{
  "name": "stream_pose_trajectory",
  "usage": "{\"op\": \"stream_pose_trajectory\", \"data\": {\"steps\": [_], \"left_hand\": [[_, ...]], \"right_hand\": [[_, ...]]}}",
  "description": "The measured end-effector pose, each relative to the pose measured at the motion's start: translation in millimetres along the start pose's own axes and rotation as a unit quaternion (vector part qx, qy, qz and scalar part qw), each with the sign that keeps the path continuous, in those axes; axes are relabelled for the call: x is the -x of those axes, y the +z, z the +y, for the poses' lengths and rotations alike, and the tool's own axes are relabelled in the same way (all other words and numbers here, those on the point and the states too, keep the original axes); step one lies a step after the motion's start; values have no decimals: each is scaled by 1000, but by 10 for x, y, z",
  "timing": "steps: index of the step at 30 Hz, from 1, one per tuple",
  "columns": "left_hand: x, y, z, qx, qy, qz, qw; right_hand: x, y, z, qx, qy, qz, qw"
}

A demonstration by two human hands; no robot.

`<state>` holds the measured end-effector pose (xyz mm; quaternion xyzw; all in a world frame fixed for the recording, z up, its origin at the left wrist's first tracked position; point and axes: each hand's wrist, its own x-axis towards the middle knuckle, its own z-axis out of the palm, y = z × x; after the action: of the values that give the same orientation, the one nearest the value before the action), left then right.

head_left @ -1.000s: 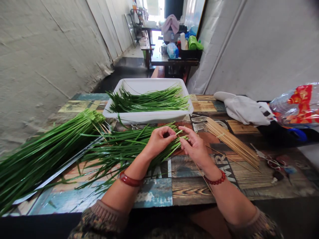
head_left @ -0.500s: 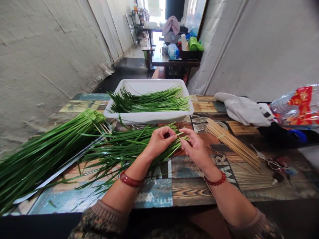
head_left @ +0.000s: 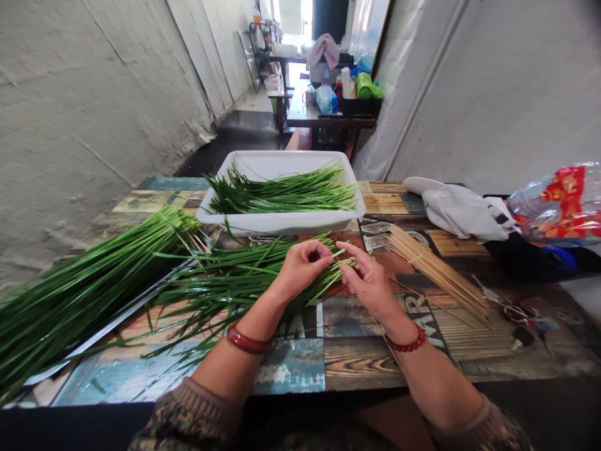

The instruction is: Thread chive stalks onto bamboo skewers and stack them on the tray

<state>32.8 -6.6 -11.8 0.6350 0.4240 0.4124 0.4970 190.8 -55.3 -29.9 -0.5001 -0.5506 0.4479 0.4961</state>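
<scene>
Over a loose pile of garlic chives (head_left: 225, 275), my left hand (head_left: 305, 266) pinches the pale end of a chive stalk between thumb and fingers. My right hand (head_left: 369, 275) faces it a short gap away, fingers curled in at the stalk ends. A thin bamboo skewer (head_left: 375, 322) slants out below the right palm and seems to run up into that hand; its tip is hidden among fingers and stalks. More pale stalk ends lie under the right fingers. To the right lies a bundle of bamboo skewers (head_left: 439, 272).
A white plastic tub (head_left: 282, 220) with chives stands behind my hands. A big chive bunch (head_left: 94, 275) lies left beside a long metal blade or strip (head_left: 117, 319). On the right are scissors (head_left: 509, 307), a grey cap (head_left: 462, 207) and a clear-and-red plastic bag (head_left: 558, 203).
Both hands stay nearly in place, still at the chive ends. The view has tipped very slightly; nothing else has visibly moved.
</scene>
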Motion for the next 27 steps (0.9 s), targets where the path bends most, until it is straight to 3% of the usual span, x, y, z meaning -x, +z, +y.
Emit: {"op": "stream_pose_trajectory", "data": {"steps": [11,19,27], "left_hand": [[-10,-6,-29,15,-2,-9,1000],[5,-1,23,-50,42,-11,998],[24,31,33,5,16,-66,998]], "right_hand": [[9,-5,14,-10,-1,-9,1000],[-2,7,43,-6,-20,0,1000],[-27,26,91,-25,-23,25,999]]}}
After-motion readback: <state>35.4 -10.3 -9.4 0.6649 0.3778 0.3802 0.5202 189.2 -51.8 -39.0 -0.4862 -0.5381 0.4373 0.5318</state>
